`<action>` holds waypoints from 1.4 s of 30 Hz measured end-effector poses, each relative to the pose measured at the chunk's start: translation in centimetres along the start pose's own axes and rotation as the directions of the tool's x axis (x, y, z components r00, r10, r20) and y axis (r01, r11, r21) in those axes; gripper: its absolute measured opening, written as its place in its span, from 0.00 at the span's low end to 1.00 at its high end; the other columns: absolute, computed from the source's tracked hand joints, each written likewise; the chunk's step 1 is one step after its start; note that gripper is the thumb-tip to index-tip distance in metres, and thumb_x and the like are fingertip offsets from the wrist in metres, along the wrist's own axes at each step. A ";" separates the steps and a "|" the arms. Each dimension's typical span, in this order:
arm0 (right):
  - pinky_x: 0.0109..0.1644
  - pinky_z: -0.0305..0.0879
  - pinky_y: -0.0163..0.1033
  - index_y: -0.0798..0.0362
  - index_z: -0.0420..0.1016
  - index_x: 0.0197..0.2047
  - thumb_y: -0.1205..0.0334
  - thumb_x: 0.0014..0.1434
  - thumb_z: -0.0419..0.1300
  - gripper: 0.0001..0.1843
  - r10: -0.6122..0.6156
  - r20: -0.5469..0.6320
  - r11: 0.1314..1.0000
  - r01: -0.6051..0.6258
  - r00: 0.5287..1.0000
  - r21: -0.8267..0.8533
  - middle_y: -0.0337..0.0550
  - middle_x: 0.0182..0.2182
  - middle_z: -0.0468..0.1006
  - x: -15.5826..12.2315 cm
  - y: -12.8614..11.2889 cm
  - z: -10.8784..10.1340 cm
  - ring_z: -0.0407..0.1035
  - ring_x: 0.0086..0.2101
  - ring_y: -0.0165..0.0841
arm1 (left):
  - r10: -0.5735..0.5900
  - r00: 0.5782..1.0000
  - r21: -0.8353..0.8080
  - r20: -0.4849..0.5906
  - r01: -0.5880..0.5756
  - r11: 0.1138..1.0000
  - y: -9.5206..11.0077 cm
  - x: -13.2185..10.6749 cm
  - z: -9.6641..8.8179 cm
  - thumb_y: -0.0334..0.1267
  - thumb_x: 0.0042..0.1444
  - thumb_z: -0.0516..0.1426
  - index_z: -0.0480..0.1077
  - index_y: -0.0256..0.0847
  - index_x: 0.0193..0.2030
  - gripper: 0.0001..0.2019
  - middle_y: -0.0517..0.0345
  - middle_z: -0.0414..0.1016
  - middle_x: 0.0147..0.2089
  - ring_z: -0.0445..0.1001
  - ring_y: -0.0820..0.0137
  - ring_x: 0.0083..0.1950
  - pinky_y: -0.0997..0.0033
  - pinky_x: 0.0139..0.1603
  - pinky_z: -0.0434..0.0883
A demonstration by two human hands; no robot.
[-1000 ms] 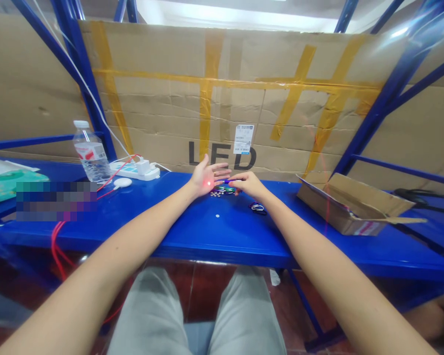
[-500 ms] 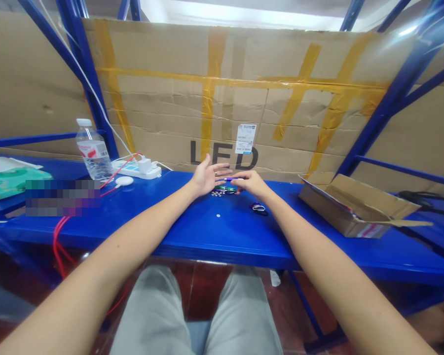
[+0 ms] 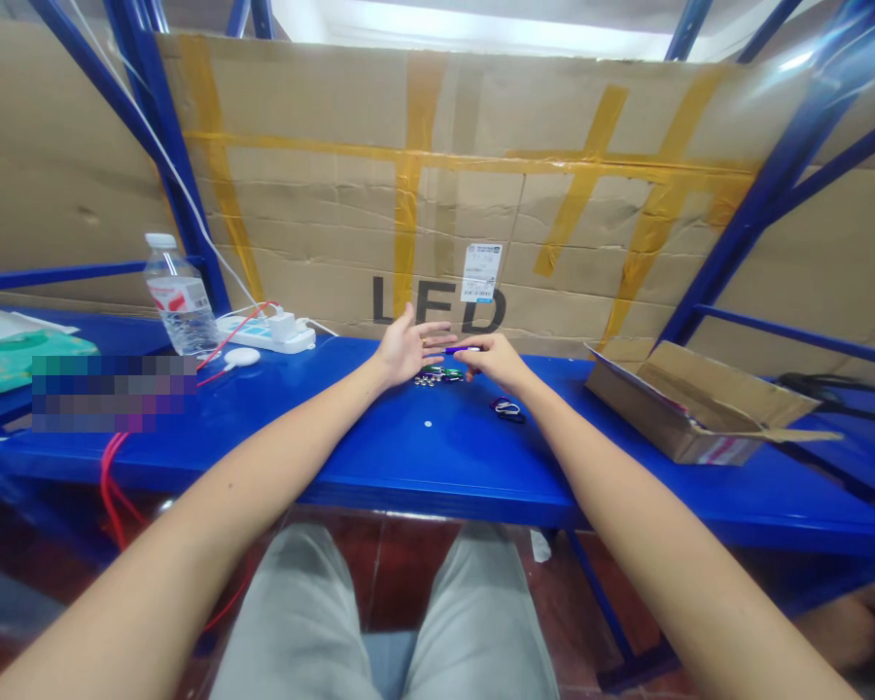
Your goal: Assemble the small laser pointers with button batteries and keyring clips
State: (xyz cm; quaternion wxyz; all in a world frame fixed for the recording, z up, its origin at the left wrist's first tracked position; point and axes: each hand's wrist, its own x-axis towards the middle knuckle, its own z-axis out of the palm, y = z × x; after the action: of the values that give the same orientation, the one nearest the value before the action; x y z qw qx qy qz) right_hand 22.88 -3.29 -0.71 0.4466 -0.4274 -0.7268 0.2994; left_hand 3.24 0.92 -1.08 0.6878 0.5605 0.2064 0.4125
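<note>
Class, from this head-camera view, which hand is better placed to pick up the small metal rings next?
Probably the left: the left hand is open, empty and close to the small metal rings, while the right hand is pinching a slim purple rod.

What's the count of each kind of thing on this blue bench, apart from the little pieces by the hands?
Plastic water bottle: 1
Power strip: 1
Open cardboard box: 1
Green packet: 1
Round white pad: 1
Total: 5, not counting whatever a blurred patch hides on the bench
</note>
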 end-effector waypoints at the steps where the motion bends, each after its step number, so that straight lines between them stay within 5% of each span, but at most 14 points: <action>1: 0.29 0.62 0.37 0.61 0.82 0.36 0.57 0.49 0.65 0.16 0.001 -0.006 1.000 -0.001 1.000 0.005 0.38 0.16 0.74 0.0 0.0 0.0 0.66 0.19 0.30 | 0.002 1.000 -0.002 0.002 -0.002 1.000 0.0 0.0 0.0 0.71 0.58 0.39 0.69 0.35 0.60 0.43 0.38 0.74 0.60 0.69 0.50 0.64 0.53 0.58 0.68; 7: 0.28 0.62 0.36 0.61 0.81 0.38 0.60 0.50 0.65 0.14 0.017 -0.005 1.000 -0.017 1.000 0.011 0.37 0.16 0.73 0.1 0.2 0.1 0.66 0.18 0.29 | 0.017 1.000 -0.001 -0.003 -0.017 1.000 -0.1 0.0 0.2 0.71 0.58 0.44 0.73 0.34 0.54 0.41 0.37 0.77 0.55 0.75 0.54 0.55 0.59 0.49 0.72; 11: 0.28 0.63 0.36 0.61 0.79 0.42 0.61 0.53 0.64 0.14 0.040 -0.027 0.999 -0.040 0.999 0.006 0.35 0.16 0.72 0.3 0.5 0.1 0.67 0.18 0.29 | 0.071 0.994 0.205 -0.083 -0.053 0.977 -0.5 0.4 0.3 0.59 0.57 0.59 0.75 0.35 0.47 0.26 0.44 0.80 0.46 0.78 0.65 0.40 0.68 0.38 0.71; 16: 0.24 0.61 0.33 0.59 0.73 0.43 0.67 0.55 0.64 0.12 0.108 -0.022 0.994 -0.108 0.994 0.033 0.32 0.17 0.69 0.5 1.1 0.5 0.64 0.17 0.27 | 0.198 0.977 0.566 -0.075 -0.122 0.816 -0.8 0.8 0.1 0.32 0.50 0.66 0.76 0.33 0.35 0.07 0.56 0.75 0.26 0.71 0.74 0.28 0.73 0.30 0.66; 24: 0.30 0.64 0.33 0.57 0.68 0.48 0.74 0.55 0.60 0.17 0.169 -0.016 0.976 -0.165 0.985 0.144 0.40 0.28 0.76 2.1 3.7 -0.3 0.68 0.25 0.27 | 0.344 0.937 0.863 -0.060 -0.124 0.490 -0.8 2.2 -1.6 0.27 0.51 0.61 0.76 0.35 0.33 0.03 0.55 0.78 0.32 0.75 0.70 0.35 0.70 0.39 0.71; 29: 0.39 0.68 0.37 0.56 0.72 0.41 0.73 0.56 0.60 0.09 0.116 -0.146 0.963 -0.147 0.982 -0.225 0.43 0.30 0.79 3.8 5.5 0.1 0.73 0.33 0.33 | 0.360 0.933 0.956 0.026 -0.129 0.265 -1.0 3.3 -3.0 0.28 0.53 0.60 0.78 0.37 0.34 0.05 0.55 0.81 0.36 0.76 0.68 0.39 0.68 0.45 0.72; 33: 0.49 0.67 0.39 0.56 0.79 0.35 0.73 0.56 0.60 0.07 -0.012 -0.086 0.819 -0.039 0.996 -0.572 0.47 0.38 0.82 4.1 6.2 0.6 0.74 0.41 0.36 | 0.305 0.949 0.986 0.078 -0.119 0.120 -1.1 3.7 -3.8 0.26 0.54 0.59 0.81 0.38 0.40 0.11 0.52 0.82 0.42 0.78 0.64 0.46 0.66 0.53 0.72; 38: 0.52 0.66 0.36 0.55 0.83 0.40 0.75 0.58 0.56 0.15 -0.019 0.003 0.741 0.016 1.000 -0.671 0.47 0.41 0.84 3.8 6.3 0.6 0.75 0.43 0.36 | 0.216 0.974 0.996 0.073 -0.080 0.024 -1.0 3.5 -4.1 0.23 0.52 0.56 0.82 0.38 0.43 0.16 0.52 0.83 0.45 0.78 0.64 0.50 0.69 0.58 0.70; 42: 0.52 0.66 0.36 0.55 0.85 0.42 0.76 0.58 0.54 0.18 -0.022 0.051 0.729 0.051 0.998 -0.682 0.47 0.42 0.84 3.8 6.3 0.5 0.76 0.44 0.37 | 0.179 0.983 0.998 0.033 -0.043 0.052 -1.0 3.4 -4.3 0.22 0.49 0.56 0.82 0.39 0.40 0.17 0.52 0.83 0.42 0.78 0.64 0.47 0.69 0.56 0.71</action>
State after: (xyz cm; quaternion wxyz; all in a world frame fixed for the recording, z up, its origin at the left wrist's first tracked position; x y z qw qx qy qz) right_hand 23.75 2.91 -4.56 0.2497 -0.5411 -0.8029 0.0108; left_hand 2.33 6.16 -2.68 0.0723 0.8714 0.4229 0.2380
